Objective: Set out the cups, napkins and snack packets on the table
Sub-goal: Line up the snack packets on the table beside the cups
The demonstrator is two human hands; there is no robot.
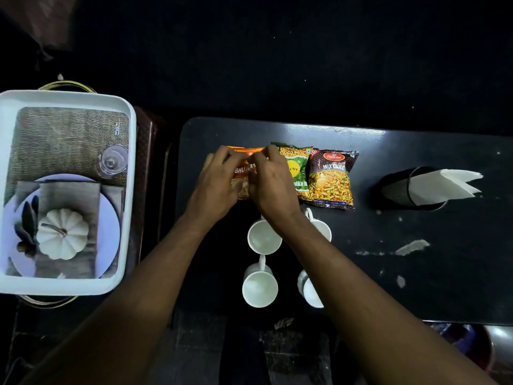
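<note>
Three snack packets lie in a row on the dark table (416,273). On the leftmost, the orange packet (243,168), rest both my left hand (219,184) and my right hand (270,180), fingers gripping it. A green packet (298,170) sits in the middle and a brown "Mixture" packet (331,179) on the right. Several white cups stand nearer to me: one (263,238) under my right wrist, one (259,287) below it, and two (322,229) (311,291) partly hidden by my right forearm. White napkins (444,186) stick out of a dark holder (399,187).
A white tray (130,190) with a printed place-setting picture sits to the left on a separate low stand. The table's left edge lies close to the orange packet. White scuff marks (412,247) dot the right part of the table.
</note>
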